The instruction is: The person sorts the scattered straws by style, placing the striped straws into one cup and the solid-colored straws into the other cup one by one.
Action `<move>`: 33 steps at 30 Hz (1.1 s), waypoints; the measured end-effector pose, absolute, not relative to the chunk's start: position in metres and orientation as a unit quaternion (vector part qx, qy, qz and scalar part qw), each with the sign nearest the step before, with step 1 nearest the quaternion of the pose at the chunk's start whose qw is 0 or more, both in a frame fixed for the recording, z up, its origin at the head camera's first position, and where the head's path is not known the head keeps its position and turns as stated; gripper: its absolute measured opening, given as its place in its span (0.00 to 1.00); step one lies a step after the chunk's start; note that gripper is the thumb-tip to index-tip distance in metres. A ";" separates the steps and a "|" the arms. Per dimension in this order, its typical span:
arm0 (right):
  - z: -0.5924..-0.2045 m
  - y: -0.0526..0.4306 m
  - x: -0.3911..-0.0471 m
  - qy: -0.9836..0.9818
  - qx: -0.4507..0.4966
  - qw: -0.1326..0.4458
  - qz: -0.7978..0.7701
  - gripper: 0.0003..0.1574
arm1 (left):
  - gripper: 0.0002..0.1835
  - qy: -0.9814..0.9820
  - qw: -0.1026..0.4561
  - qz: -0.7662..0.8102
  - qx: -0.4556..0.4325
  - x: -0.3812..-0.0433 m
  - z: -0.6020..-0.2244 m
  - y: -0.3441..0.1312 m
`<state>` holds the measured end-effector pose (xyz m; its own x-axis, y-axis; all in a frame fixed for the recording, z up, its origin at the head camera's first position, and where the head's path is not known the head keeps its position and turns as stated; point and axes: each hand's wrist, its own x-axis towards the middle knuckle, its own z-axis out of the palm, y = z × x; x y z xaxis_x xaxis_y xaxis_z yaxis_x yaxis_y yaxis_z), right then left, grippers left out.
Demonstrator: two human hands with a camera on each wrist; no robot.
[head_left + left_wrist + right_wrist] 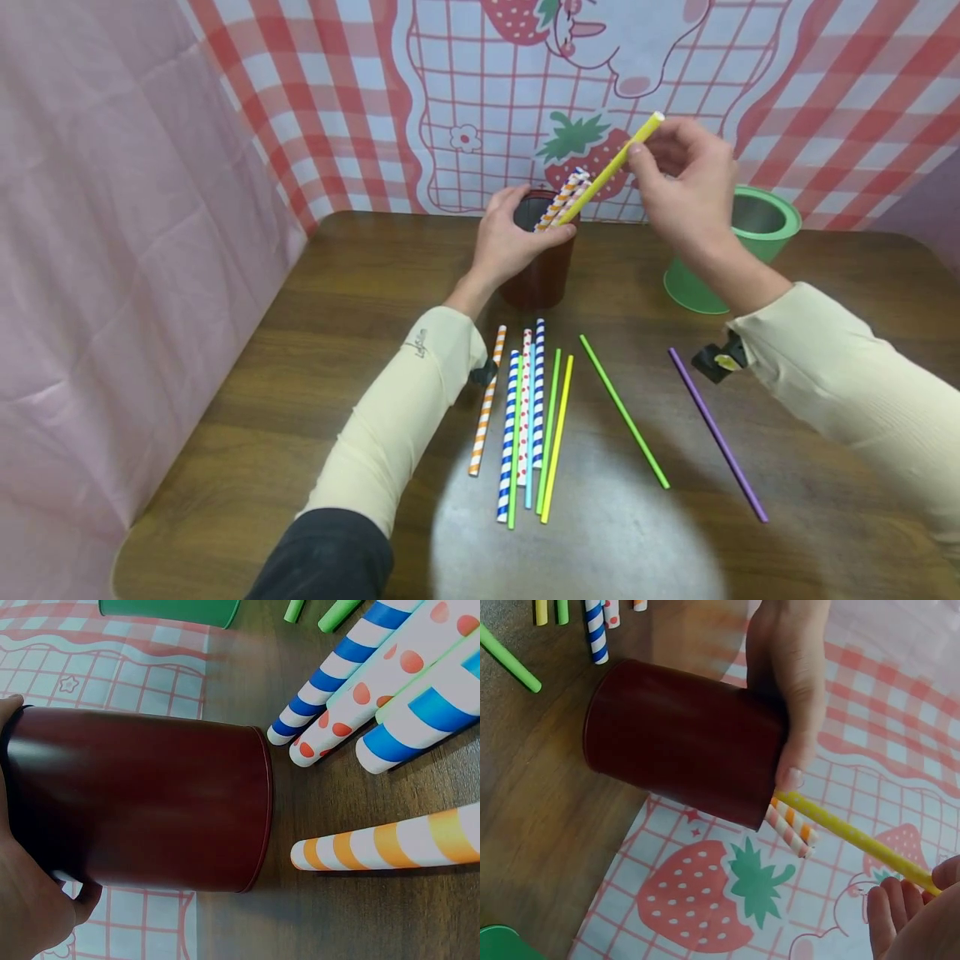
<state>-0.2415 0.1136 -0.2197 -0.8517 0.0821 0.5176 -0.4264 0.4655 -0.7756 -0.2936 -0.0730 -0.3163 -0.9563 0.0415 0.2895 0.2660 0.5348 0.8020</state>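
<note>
The right hand (686, 185) pinches a yellow straw (611, 169) slanting down leftward to the brown cup (542, 275) the left hand (506, 236) grips.

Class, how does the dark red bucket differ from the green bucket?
The dark red bucket has a narrow rim; the green bucket a broad one.
The left hand holds the dark red bucket; neither hand holds the green bucket.
Straws poke from the dark red bucket; none show in the green bucket.
Both are open-topped.
</note>
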 end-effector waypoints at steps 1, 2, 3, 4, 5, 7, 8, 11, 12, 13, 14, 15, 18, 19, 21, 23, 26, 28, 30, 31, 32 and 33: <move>-0.221 0.113 -0.243 -0.825 0.102 0.251 0.497 0.17 | 0.51 -0.868 0.117 -0.475 -0.088 -0.294 -0.316 -0.073; -0.222 0.113 -0.244 -0.831 0.098 0.250 0.487 0.18 | 0.51 -0.867 0.115 -0.476 -0.088 -0.293 -0.316 -0.073; -0.223 0.112 -0.245 -0.836 0.093 0.246 0.482 0.19 | 0.51 -0.867 0.114 -0.477 -0.087 -0.293 -0.317 -0.073; -0.224 0.112 -0.247 -0.841 0.086 0.241 0.476 0.19 | 0.51 -0.867 0.113 -0.478 -0.087 -0.293 -0.317 -0.073; -0.225 0.112 -0.248 -0.846 0.080 0.238 0.470 0.20 | 0.51 -0.867 0.112 -0.478 -0.086 -0.293 -0.317 -0.073; -0.228 0.113 -0.251 -0.853 0.069 0.227 0.464 0.21 | 0.51 -0.867 0.113 -0.478 -0.087 -0.293 -0.317 -0.073; -0.229 0.113 -0.252 -0.856 0.066 0.220 0.463 0.21 | 0.51 -0.867 0.114 -0.478 -0.087 -0.293 -0.317 -0.073; -0.236 0.113 -0.256 -0.861 0.066 0.206 0.460 0.21 | 0.52 -0.867 0.115 -0.476 -0.090 -0.293 -0.317 -0.072; -0.238 0.113 -0.257 -0.864 0.066 0.201 0.457 0.21 | 0.52 -0.867 0.116 -0.476 -0.090 -0.293 -0.317 -0.073; -0.240 0.113 -0.258 -0.866 0.066 0.198 0.454 0.21 | 0.51 -0.867 0.115 -0.476 -0.090 -0.293 -0.317 -0.073; -0.242 0.112 -0.259 -0.870 0.068 0.195 0.448 0.21 | 0.51 -0.867 0.115 -0.476 -0.090 -0.293 -0.317 -0.073; -0.244 0.111 -0.259 -0.874 0.066 0.193 0.440 0.22 | 0.51 -0.867 0.116 -0.476 -0.089 -0.294 -0.317 -0.073; -0.249 0.108 -0.259 -0.888 0.065 0.187 0.416 0.23 | 0.51 -0.869 0.118 -0.473 -0.089 -0.294 -0.317 -0.073; -0.250 0.107 -0.260 -0.891 0.065 0.186 0.409 0.22 | 0.51 -0.869 0.118 -0.472 -0.088 -0.294 -0.317 -0.073; -0.253 0.106 -0.260 -0.897 0.065 0.182 0.398 0.23 | 0.51 -0.870 0.121 -0.470 -0.089 -0.294 -0.317 -0.073; -0.257 0.104 -0.261 -0.899 0.068 0.178 0.394 0.22 | 0.51 -0.870 0.122 -0.469 -0.089 -0.294 -0.317 -0.073; -0.261 0.102 -0.262 -0.900 0.072 0.168 0.395 0.22 | 0.51 -0.871 0.122 -0.468 -0.090 -0.294 -0.317 -0.073; -0.264 0.100 -0.262 -0.901 0.075 0.161 0.397 0.22 | 0.51 -0.871 0.122 -0.467 -0.090 -0.294 -0.318 -0.073; -0.267 0.099 -0.262 -0.902 0.076 0.154 0.396 0.23 | 0.51 -0.871 0.123 -0.467 -0.091 -0.294 -0.318 -0.074; -0.269 0.098 -0.263 -0.903 0.076 0.152 0.395 0.23 | 0.51 -0.871 0.122 -0.467 -0.090 -0.294 -0.318 -0.074; -0.270 0.097 -0.263 -0.904 0.078 0.151 0.393 0.22 | 0.51 -0.871 0.122 -0.466 -0.090 -0.294 -0.318 -0.074; -0.271 0.097 -0.263 -0.904 0.078 0.150 0.392 0.22 | 0.51 -0.871 0.124 -0.466 -0.091 -0.294 -0.318 -0.074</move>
